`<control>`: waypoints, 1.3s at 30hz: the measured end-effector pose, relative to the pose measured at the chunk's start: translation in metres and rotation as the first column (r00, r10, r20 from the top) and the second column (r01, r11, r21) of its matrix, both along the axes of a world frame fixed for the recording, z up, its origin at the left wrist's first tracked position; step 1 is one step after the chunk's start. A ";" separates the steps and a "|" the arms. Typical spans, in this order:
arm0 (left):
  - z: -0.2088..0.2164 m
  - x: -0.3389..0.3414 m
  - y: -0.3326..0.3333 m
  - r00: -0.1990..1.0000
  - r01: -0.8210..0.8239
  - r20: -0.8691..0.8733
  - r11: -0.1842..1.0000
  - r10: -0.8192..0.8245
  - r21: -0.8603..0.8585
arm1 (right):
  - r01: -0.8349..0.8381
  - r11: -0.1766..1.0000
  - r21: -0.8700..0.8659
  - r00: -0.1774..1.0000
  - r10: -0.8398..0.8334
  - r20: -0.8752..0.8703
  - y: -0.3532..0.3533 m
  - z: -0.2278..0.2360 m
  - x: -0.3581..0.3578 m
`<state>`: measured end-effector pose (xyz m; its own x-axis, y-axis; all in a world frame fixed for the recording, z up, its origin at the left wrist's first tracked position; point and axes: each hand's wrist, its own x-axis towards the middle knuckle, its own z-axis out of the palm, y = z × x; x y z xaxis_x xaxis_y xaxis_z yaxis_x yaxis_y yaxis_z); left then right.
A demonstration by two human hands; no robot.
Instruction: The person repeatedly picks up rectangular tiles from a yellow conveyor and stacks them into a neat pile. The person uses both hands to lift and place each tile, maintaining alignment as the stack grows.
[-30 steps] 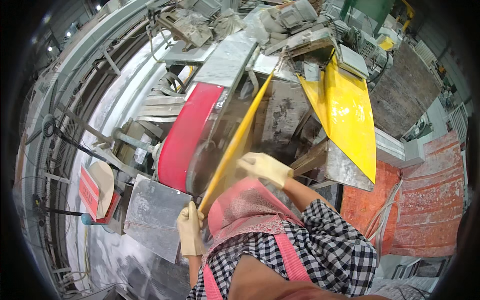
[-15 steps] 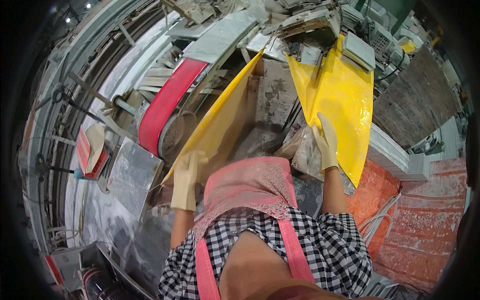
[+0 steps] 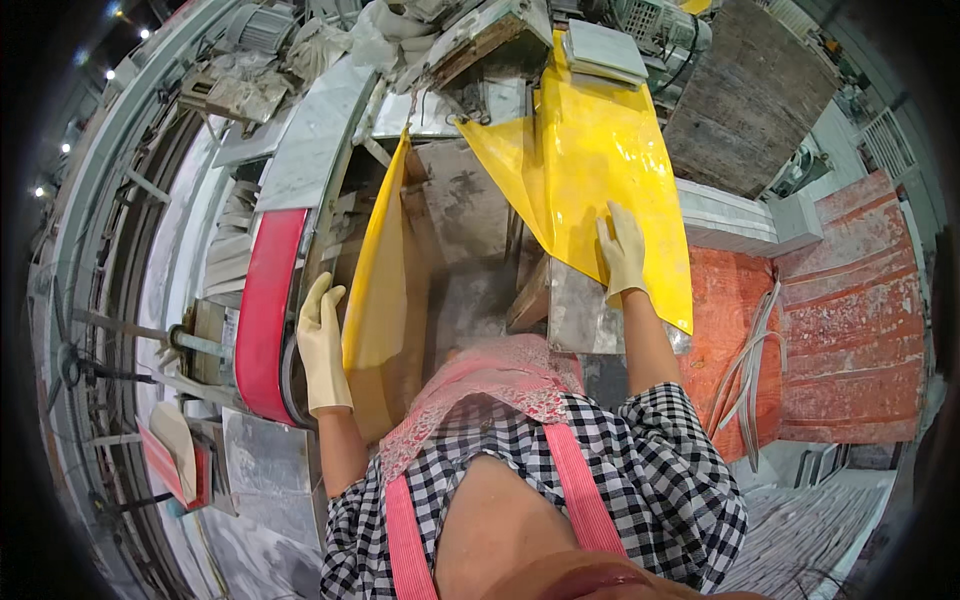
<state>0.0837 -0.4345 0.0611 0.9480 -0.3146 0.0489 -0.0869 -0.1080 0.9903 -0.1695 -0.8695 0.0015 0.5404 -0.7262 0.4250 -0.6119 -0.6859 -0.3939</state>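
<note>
Yellow sheeting (image 3: 618, 165) draped at right, yellow panel (image 3: 376, 300) slanting at left; gloved right hand (image 3: 624, 258) spread over the sheeting, contact unclear; gloved left hand (image 3: 323, 348) loosely curled, apparently empty, between panel and red belt (image 3: 268, 315). Possible snag, from reaching so near the belt, if running.

A glossy yellow sheet (image 3: 615, 155) lies creased at right, a second one (image 3: 378, 285) hanging steeply at left

My left fingers (image 3: 317, 292) stand between the red belt (image 3: 268, 318) and yellow flap (image 3: 374, 290), my right fingers (image 3: 617, 218) over yellow sheeting (image 3: 605, 140)
</note>
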 end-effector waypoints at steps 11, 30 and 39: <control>-0.070 0.196 -0.061 0.882 -0.366 0.443 0.359 -0.162 0.859 | 0.137 0.963 -0.232 0.949 -0.194 -0.248 -0.010 -0.018 0.001; -0.096 0.216 -0.079 0.730 -0.461 0.593 0.395 -0.341 0.795 | 0.045 0.984 -0.170 0.972 -0.083 -0.220 -0.017 -0.025 -0.003; -0.096 0.214 -0.082 0.793 -0.400 0.527 0.391 -0.306 0.829 | 0.065 0.990 -0.124 0.959 -0.096 -0.266 -0.012 -0.020 -0.001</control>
